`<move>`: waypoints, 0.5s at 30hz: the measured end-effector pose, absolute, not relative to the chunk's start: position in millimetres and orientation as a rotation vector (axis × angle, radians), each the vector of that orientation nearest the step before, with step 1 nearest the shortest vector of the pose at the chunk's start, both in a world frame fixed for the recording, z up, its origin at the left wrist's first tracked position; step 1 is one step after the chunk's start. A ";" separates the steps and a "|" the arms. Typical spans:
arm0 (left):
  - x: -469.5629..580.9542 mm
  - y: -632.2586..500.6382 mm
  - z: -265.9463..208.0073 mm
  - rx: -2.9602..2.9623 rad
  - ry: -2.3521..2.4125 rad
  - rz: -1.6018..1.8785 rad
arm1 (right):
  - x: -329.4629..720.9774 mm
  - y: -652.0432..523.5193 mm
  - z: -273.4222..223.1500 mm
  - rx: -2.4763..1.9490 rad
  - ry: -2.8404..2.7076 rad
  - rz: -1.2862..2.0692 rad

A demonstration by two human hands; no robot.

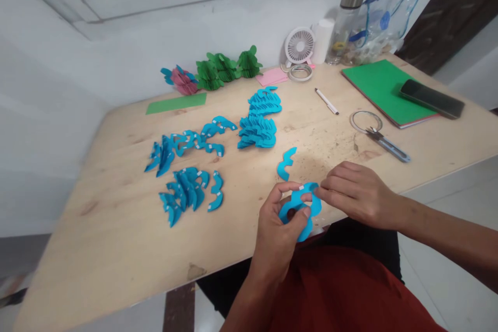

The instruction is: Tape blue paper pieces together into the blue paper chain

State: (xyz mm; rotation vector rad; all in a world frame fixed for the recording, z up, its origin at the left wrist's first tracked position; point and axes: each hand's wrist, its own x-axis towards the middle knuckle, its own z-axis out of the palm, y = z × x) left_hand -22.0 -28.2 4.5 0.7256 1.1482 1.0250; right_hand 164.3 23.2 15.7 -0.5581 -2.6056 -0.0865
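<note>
A blue scalloped paper cutout [316, 207] with a gap in its middle is pinched between the thumb and fingers of my left hand [278, 228], above the table's front edge. A small white square sits on its upper rim. My right hand [352, 192] has its fingers curled together, the fingertips at the cutout's upper right edge. Whether those fingertips grip the paper or something tiny, I cannot make out. Just beyond my hands lies one loose blue wavy strip [287, 164]. Folded blue cutouts with white squares [184, 189] lie to the left, and stacked blue pieces [257, 132] farther back.
Green paper ornaments [225, 70] stand along the wall. Behind on the right are a small fan [300, 45], a tape roll [300, 72] and a glass bottle [346, 28]. A pen [327, 101], a cutter [389, 145] and a phone [431, 98] on green sheets [377, 83] lie rightward.
</note>
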 end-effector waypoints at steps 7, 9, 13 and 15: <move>-19.1 -28.9 10.6 0.706 1.169 1.027 | 166.9 23.9 17.3 -0.537 -2.645 -0.047; -18.8 -30.0 11.8 0.708 1.175 1.026 | 167.0 23.4 17.6 -0.537 -2.637 -0.050; -18.7 -32.3 14.8 0.737 1.194 1.027 | 168.0 21.6 18.5 -0.542 -2.607 -0.064; -18.7 -32.9 16.2 0.761 1.197 1.028 | 168.8 21.2 19.0 -0.559 -2.599 -0.062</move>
